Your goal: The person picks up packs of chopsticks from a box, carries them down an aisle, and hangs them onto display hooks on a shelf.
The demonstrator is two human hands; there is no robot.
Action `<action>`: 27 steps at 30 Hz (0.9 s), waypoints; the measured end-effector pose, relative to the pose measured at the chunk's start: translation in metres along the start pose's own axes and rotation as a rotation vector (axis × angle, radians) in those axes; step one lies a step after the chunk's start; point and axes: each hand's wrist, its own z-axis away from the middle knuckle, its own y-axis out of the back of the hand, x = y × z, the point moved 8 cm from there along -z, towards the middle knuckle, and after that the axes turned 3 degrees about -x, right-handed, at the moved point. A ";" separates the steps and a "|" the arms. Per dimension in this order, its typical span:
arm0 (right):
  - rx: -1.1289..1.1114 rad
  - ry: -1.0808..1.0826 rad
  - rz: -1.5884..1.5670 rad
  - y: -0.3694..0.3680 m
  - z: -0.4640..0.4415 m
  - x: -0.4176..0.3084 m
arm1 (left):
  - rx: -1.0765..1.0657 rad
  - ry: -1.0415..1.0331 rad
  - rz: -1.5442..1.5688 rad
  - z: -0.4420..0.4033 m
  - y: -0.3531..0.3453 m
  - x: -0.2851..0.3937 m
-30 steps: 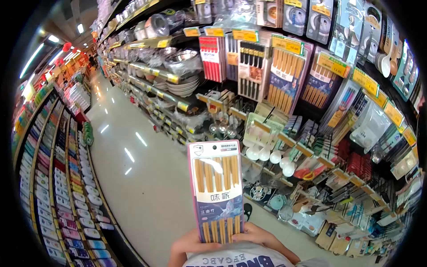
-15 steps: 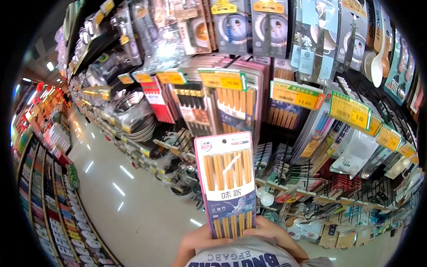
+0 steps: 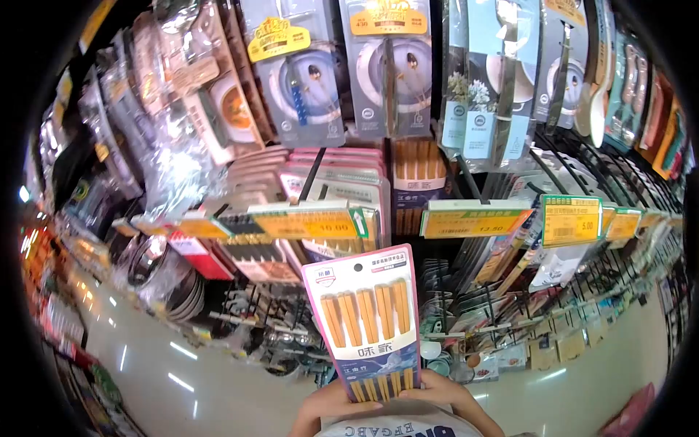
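A pink-edged package of wooden chopsticks (image 3: 368, 313) stands upright before my body, its printed front in view. My left hand (image 3: 331, 404) grips its lower left edge, the thumb across the front. At the lower right edge my right hand (image 3: 437, 393) holds it too, with the thumb on the front. Just behind the package's top, similar packs hang on hooks under a yellow price tag (image 3: 313, 224). Another chopstick pack (image 3: 419, 178) hangs deeper in the rack, to the right of them.
Packaged spoons and cutlery (image 3: 389, 80) hang above. A 13.50 price tag (image 3: 477, 222) and a 5.00 tag (image 3: 572, 220) jut out on the right. Metal bowls (image 3: 149, 258) stack at left. Kitchen tools hang lower down over the shiny floor (image 3: 175, 379).
The view has turned toward the rack and come closer to it, so the hanging goods look larger and the aisle has slid left. Both hands still hold the package, which now tilts slightly.
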 end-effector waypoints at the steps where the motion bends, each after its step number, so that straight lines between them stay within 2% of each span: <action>1: 0.030 0.014 0.052 -0.002 -0.001 -0.010 | -0.032 -0.015 -0.007 -0.001 0.007 0.002; 3: 0.085 0.034 0.118 -0.003 -0.009 -0.021 | -0.088 -0.031 -0.057 -0.004 0.020 0.003; 5: 0.132 0.078 0.138 -0.008 -0.016 -0.023 | -0.095 -0.132 -0.099 -0.004 0.033 0.003; 7: 0.160 0.061 0.115 -0.014 -0.021 -0.024 | -0.146 -0.090 -0.064 -0.002 0.039 -0.009; 9: 0.283 0.052 0.097 -0.017 -0.024 -0.032 | -0.186 -0.091 -0.090 0.002 0.043 -0.016; 11: 0.352 0.075 0.053 -0.022 -0.028 -0.026 | -0.120 -0.099 -0.048 0.006 0.052 -0.022; 16: 0.466 0.165 -0.024 -0.033 -0.033 -0.028 | -0.159 -0.130 -0.017 0.015 0.056 -0.023; 19: 0.465 0.131 -0.051 -0.041 -0.035 -0.021 | -0.140 -0.112 0.091 0.020 0.059 -0.021; 21: 0.458 0.116 0.022 -0.047 -0.035 -0.027 | -0.161 0.005 0.322 0.025 0.058 -0.024; 22: 0.459 0.115 0.024 -0.045 -0.037 -0.022 | -0.162 0.003 0.323 0.027 0.058 -0.027; 24: 0.645 0.396 -0.023 -0.025 -0.027 -0.025 | -0.137 -0.054 0.305 0.031 0.060 -0.033; 25: 0.643 0.393 -0.020 -0.021 -0.025 -0.033 | -0.135 -0.056 0.308 0.034 0.059 -0.037; 27: 0.721 0.542 -0.019 0.001 -0.016 -0.070 | -0.126 -0.039 0.316 0.041 0.059 -0.045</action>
